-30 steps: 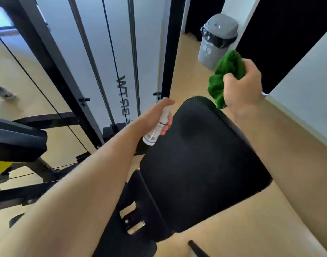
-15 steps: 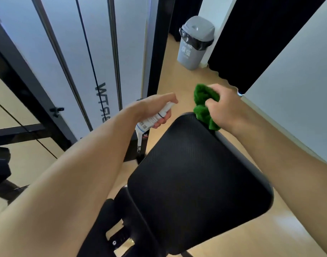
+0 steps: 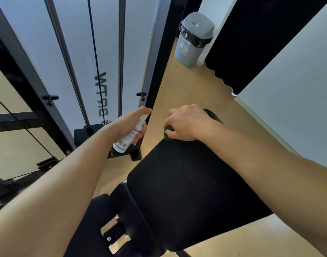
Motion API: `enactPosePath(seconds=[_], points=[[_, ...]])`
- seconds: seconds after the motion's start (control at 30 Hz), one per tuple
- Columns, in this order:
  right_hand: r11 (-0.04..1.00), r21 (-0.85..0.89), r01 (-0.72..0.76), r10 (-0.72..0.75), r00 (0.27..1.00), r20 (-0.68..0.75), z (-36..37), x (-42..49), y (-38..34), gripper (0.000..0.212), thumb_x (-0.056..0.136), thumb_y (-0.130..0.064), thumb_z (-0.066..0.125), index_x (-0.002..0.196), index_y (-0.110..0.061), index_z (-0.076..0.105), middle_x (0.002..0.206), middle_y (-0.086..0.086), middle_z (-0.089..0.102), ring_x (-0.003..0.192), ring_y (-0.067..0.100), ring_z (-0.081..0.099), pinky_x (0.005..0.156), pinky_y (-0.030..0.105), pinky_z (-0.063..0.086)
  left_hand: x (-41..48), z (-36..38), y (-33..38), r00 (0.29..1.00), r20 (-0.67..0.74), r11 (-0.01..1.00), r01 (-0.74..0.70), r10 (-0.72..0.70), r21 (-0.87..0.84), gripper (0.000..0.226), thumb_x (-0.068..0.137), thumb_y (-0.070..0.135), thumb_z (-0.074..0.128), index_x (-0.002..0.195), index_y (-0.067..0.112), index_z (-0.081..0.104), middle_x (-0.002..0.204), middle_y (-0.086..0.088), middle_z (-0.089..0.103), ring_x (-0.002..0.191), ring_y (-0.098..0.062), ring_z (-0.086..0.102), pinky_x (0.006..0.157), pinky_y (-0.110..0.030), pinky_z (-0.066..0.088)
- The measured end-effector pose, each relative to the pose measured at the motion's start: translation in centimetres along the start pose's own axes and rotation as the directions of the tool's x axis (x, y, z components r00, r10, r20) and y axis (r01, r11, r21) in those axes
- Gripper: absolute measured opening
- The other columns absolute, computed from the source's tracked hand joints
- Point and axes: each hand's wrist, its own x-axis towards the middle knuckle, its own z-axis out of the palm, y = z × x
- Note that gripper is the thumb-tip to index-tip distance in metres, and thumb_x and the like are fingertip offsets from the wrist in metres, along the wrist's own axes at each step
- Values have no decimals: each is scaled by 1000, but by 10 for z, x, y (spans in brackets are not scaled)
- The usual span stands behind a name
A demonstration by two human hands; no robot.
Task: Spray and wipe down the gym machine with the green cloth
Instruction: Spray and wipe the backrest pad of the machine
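The gym machine's black padded seat (image 3: 186, 182) fills the lower middle of the head view. My right hand (image 3: 186, 123) presses down on the pad's far edge, closed over the green cloth (image 3: 168, 132); only a small green bit shows under my fingers. My left hand (image 3: 135, 121) hangs in the air just left of the pad, gripping a white spray bottle (image 3: 130, 135) with its nozzle end up under my forefinger.
The machine's black frame post (image 3: 164, 58), steel guide rods (image 3: 121, 52) and a cable (image 3: 94, 58) rise behind my left hand before a white panel. A grey lidded bin (image 3: 193, 39) stands on the wooden floor at the back. A white wall runs along the right.
My right hand came down from the air with the green cloth onto the pad's far edge, hiding most of the cloth. My left hand kept the bottle beside the pad.
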Motion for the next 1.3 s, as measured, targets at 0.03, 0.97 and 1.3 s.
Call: enactPosePath(seconds=[0.03, 0.97, 1.3], points=[[998, 37, -59, 60, 998, -18, -6, -6, 15, 37, 97, -54, 42, 121, -41, 68, 121, -5, 62, 104, 25, 61, 69, 34, 40, -2, 2, 0, 1000, 14, 1000, -3, 3, -8, 67, 102, 61, 42, 57, 13, 56, 55, -9, 54, 45, -22, 47, 57, -31, 45], [954, 80, -287, 262, 935, 239, -36, 34, 41, 37, 86, -62, 59, 115, -42, 69, 102, -1, 63, 93, 27, 60, 72, 34, 48, 22, 2, -42, 995, 96, 999, -23, 19, 42, 60, 104, 47, 41, 60, 9, 55, 55, -10, 54, 45, -23, 48, 57, -33, 47], [990, -125, 67, -33, 967, 253, 31, 52, -68, 38, 102, -48, 40, 120, -29, 67, 109, 3, 66, 91, 26, 63, 65, 34, 44, 15, -18, -91, 995, 56, 996, 83, -81, -32, 72, 102, 63, 39, 54, 12, 55, 55, -10, 53, 45, -23, 47, 58, -31, 47]])
